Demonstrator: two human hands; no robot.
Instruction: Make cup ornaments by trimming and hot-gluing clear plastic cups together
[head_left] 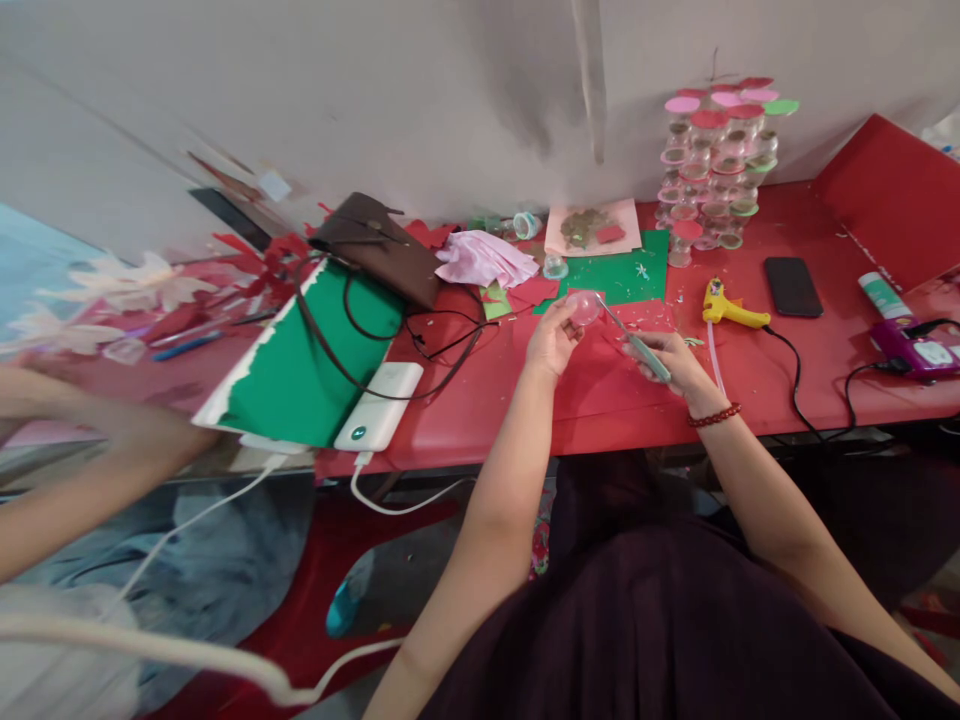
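Note:
My left hand [553,338] is closed on a small round clear plastic piece [583,307], held above the red table. A utility knife [646,356] with a pale grey-green handle is gripped in my right hand [673,362]. Its thin blade points up and left, with the tip at the right edge of the plastic piece; I cannot tell whether they touch. Below both hands lies red paper [611,385] with small scraps on it. Just beyond is a green sheet [619,275] holding bits of cut material.
A yellow glue gun [735,306], black phone [793,287] and purple power box [911,348] are at right. Behind stands a stack of clear cups with coloured discs [716,165]. Left are a brown bag [379,245], white power bank [380,405] and another person's arm [97,450].

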